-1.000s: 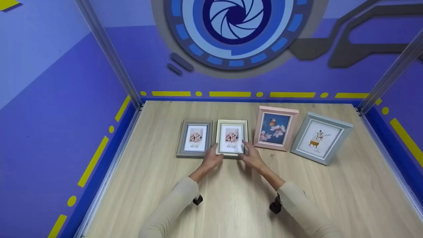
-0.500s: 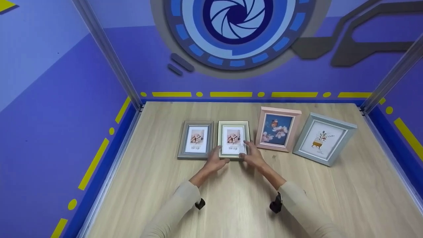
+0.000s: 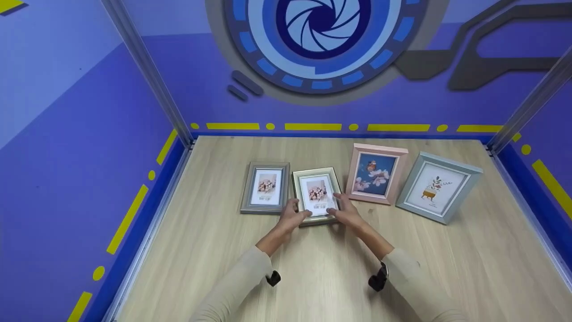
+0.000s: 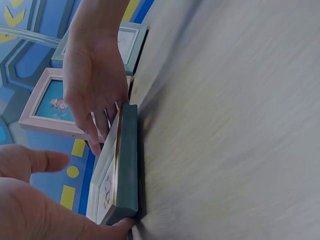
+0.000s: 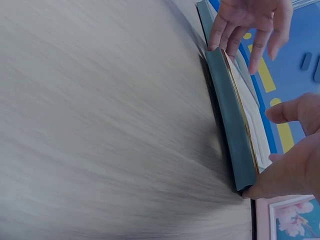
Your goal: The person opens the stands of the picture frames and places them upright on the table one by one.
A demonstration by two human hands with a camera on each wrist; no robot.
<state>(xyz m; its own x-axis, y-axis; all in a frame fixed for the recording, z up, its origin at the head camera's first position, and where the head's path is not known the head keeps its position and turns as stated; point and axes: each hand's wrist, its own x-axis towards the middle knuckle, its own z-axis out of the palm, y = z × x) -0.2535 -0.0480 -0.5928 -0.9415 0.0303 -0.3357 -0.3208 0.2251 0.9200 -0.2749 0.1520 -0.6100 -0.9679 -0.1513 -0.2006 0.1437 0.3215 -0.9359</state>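
Note:
A gold-rimmed picture frame (image 3: 317,197) with a bouquet picture lies face up between both hands, turned slightly askew. The left hand (image 3: 292,218) holds its lower left corner. At the lower right corner, the right hand (image 3: 349,215) grips it, thumb toward the front. Both wrist views show the picture frame's grey-green near edge (image 4: 129,160) close over the table, with a dark shadow line beneath. In the left wrist view the left thumb (image 4: 47,161) is raised off the frame's face. Just to the left lies a grey picture frame (image 3: 265,188) with the same picture.
To the right stand a pink picture frame (image 3: 376,174) with a blossom picture and a light blue-grey picture frame (image 3: 439,188), both leaning back. The wooden table (image 3: 214,250) is bounded by a blue back wall (image 3: 268,112) and side walls with metal posts.
Both hands have drawn the gold-rimmed picture frame a little toward the person and turned it slightly counterclockwise. The other picture frames have stayed in place.

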